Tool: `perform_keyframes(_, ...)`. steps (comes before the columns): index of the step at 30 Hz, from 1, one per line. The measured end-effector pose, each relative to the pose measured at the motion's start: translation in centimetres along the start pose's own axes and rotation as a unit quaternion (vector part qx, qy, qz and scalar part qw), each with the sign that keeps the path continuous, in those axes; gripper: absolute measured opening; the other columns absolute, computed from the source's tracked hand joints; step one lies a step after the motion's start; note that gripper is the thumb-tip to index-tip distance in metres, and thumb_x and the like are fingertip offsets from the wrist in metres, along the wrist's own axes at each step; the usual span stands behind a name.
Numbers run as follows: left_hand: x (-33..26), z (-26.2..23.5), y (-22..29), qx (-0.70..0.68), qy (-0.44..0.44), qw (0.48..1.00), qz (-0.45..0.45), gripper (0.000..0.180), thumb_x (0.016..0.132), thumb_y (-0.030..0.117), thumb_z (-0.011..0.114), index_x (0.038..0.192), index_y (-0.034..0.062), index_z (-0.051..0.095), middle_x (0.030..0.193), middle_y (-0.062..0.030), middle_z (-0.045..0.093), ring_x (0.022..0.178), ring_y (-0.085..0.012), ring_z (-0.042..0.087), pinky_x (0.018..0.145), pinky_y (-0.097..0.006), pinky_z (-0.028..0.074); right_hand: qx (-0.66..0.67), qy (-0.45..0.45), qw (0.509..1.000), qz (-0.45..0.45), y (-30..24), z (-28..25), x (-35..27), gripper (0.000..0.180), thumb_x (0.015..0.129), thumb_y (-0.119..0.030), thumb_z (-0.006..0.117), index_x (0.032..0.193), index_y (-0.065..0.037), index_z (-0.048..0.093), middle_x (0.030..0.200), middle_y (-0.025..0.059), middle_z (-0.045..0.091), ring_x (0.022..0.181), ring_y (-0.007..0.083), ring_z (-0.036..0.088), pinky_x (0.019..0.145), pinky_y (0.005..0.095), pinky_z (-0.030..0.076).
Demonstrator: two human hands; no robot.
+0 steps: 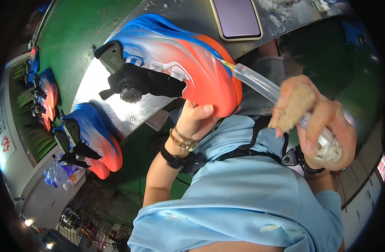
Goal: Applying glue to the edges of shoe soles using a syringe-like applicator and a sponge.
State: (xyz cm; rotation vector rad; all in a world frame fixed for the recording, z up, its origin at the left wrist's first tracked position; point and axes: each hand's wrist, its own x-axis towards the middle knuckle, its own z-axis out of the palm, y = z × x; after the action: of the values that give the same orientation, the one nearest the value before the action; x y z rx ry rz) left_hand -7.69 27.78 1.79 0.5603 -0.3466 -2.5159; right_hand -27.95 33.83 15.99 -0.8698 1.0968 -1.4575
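Head view: the left hand (197, 119) grips the orange toe of a blue-and-orange shoe (203, 73) over the edge of the desk (137, 110), while the right hand (329, 126) curls round a clear syringe (256, 81), its yellow tip (228, 64) at the shoe's edge near the sole, though contact is hard to tell. Dark characters and a red emblem (6, 144) mark a white panel (9, 157) at far left; lettering on the shoe's black clamp (112, 58) is too small to read, and a phone (236, 21) lies on the desk.
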Motion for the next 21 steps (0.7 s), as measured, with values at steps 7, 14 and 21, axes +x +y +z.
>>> perform_keyframes(7,5.7,1.9,-0.3,-0.018,-0.066,0.998,0.017,0.077,0.077,0.025,0.076,0.139,0.0096,0.032,0.144,-0.0141,0.035,0.134,-0.0263,0.036,0.114,-0.044,0.027,-0.055,0.053,0.997,-0.004,-1.9,-0.2,-1.1,0.050,0.088,-0.043,0.042,0.051,-0.011,0.052,0.097,0.0240,0.047,0.068,0.0303,0.055,0.059,0.0353,0.047)
perform_keyframes(14,7.9,2.8,-0.7,-0.030,-0.082,0.995,0.058,0.065,0.079,0.020,0.075,0.132,0.0071,0.040,0.135,-0.0105,0.047,0.128,-0.0247,0.043,0.112,-0.042,0.033,-0.085,0.055,0.995,-0.003,-2.1,-1.1,-1.5,0.047,0.091,-0.044,0.040,0.060,-0.012,0.054,0.103,0.0238,0.046,0.077,0.0305,0.055,0.065,0.0359,0.047)
perform_keyframes(21,9.2,3.3,-0.8,-0.045,-0.091,0.991,0.085,0.060,0.081,0.022,0.073,0.130,0.0048,0.043,0.132,-0.0099,0.049,0.125,-0.0254,0.046,0.112,-0.040,0.033,-0.121,0.066,0.990,-0.005,-2.2,-0.9,-2.0,0.050,0.093,-0.047,0.039,0.062,-0.012,0.054,0.106,0.0226,0.046,0.079,0.0309,0.055,0.066,0.0379,0.047)
